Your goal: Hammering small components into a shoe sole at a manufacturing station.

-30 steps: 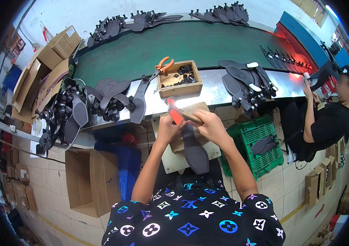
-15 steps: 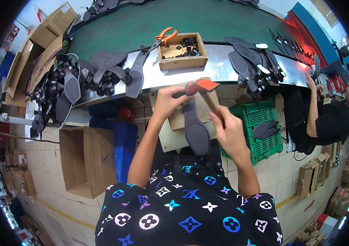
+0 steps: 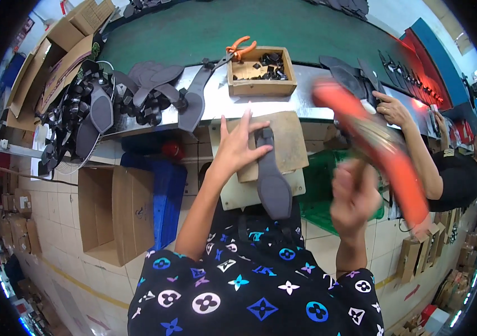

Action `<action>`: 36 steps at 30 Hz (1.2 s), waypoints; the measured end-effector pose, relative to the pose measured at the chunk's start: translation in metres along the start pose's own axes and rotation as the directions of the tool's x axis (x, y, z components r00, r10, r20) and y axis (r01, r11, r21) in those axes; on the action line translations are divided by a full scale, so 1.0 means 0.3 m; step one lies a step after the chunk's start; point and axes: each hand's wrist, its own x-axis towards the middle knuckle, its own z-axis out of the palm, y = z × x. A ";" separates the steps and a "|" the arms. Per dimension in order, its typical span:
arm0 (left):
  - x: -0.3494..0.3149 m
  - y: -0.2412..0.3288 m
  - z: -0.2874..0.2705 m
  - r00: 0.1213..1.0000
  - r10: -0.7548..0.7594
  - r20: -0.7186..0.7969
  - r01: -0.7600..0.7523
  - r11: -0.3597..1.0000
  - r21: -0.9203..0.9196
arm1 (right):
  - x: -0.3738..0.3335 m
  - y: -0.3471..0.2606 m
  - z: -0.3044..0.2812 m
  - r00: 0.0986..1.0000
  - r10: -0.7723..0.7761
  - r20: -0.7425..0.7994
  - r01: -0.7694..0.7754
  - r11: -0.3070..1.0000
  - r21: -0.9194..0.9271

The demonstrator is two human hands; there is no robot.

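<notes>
Biggest from where I stand is the green work surface (image 3: 193, 42), curving away behind a shiny metal ledge (image 3: 314, 106). Below runs the pale tiled floor (image 3: 68, 241), crossed by a yellow line. The worker's black shirt (image 3: 261, 280) carries flower and letter-like emblems in white, blue and violet. An open cardboard box (image 3: 132, 218) stands at the left, with a small dark mark on its side that I can't make out; a blue bin (image 3: 167, 196) stands beside it. A green crate (image 3: 312, 210) sits to the right, partly hidden by the right arm.

At the right a co-worker's hand (image 3: 395, 109) reaches to a pile of dark soles (image 3: 342, 75) on the ledge.

Between ledge and lap, a tan block (image 3: 291, 140) lies on a pale plate (image 3: 231, 197), whose edge juts out around it. The hammer (image 3: 375, 137), red and badly blurred, is raised right of the block. The right hand (image 3: 356, 199) is closed round its handle. The left hand (image 3: 238, 145) is spread, thumb and forefinger at the narrow end of one dark sole (image 3: 275, 187); that sole lies on the block, its broad end overhanging the near edge.

Smaller: a wooden tray (image 3: 263, 88) on the ledge, orange-handled pliers (image 3: 241, 51) leaning there, and little black pieces (image 3: 272, 66) inside.
</notes>
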 end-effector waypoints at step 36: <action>-0.316 0.465 -0.213 0.642 0.171 0.748 0.722 0.196 -0.664 | -0.060 0.010 0.130 0.759 0.049 0.649 -0.636 0.263 0.725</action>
